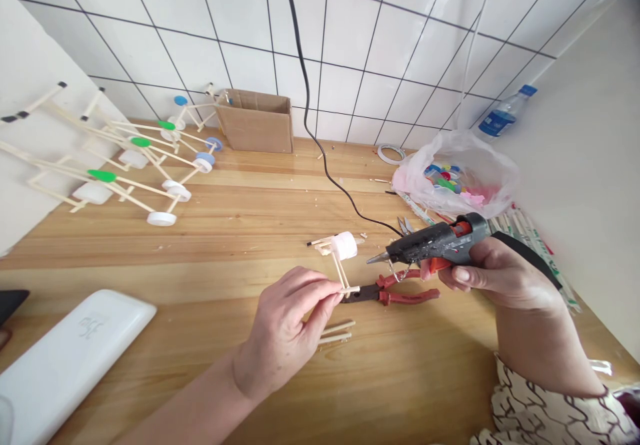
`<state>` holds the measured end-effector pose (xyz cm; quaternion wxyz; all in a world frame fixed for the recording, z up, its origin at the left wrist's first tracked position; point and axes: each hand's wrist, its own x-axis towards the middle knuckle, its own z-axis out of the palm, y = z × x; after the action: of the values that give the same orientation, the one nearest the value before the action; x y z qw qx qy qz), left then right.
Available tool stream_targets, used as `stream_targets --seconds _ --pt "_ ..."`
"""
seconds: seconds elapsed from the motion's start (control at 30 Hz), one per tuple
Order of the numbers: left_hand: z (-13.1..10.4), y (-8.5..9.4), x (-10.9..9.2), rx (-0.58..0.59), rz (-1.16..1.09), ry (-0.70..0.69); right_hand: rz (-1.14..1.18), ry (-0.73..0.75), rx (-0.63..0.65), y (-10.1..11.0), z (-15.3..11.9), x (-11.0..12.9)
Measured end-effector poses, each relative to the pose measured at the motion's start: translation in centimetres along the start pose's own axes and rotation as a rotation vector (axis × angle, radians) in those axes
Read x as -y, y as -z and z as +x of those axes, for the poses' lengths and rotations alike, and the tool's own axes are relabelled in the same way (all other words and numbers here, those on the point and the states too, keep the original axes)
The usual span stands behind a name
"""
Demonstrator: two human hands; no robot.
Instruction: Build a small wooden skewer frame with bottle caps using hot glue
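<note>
Between thumb and fingers, my left hand (295, 325) pinches a thin wooden stick frame (341, 272). A white bottle cap (345, 246) is at the frame's far end, beside a black-tipped stick. My right hand (510, 278) is wrapped round a hot glue gun (430, 242), its metal nozzle pointing left, a little right of the cap and apart from it. Red-handled pliers (407, 296) lie on the table just beyond my left fingers. Two short wooden sticks (337, 333) rest on the tabletop near my left thumb.
Several stick-and-cap models (130, 165) stand at the left, near a cardboard box (256, 125). A plastic bag (480, 195) of coloured pieces, a tape roll (391, 154) and a bottle (507, 115) are at the back right. A black cord (325, 158) crosses the table. A white power bank (75, 365) lies front left.
</note>
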<state>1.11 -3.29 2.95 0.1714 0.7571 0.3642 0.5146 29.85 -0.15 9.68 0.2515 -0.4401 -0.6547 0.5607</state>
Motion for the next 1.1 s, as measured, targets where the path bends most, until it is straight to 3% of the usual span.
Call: stream_targets --seconds 0.33,0.93,1.1 --pt "-0.08 -0.05 0.01 0.011 -0.027 -0.004 0.041 -0.029 -0.049 -0.03 -0.16 -0.35" --pt "-0.19 -0.08 0.2 0.015 -0.042 -0.004 0.059 0.005 0.036 0.34 -0.25 -0.55" --pt "-0.2 0.01 0.06 0.017 -0.043 0.0 0.077 -0.049 -0.039 0.4 -0.27 -0.89"
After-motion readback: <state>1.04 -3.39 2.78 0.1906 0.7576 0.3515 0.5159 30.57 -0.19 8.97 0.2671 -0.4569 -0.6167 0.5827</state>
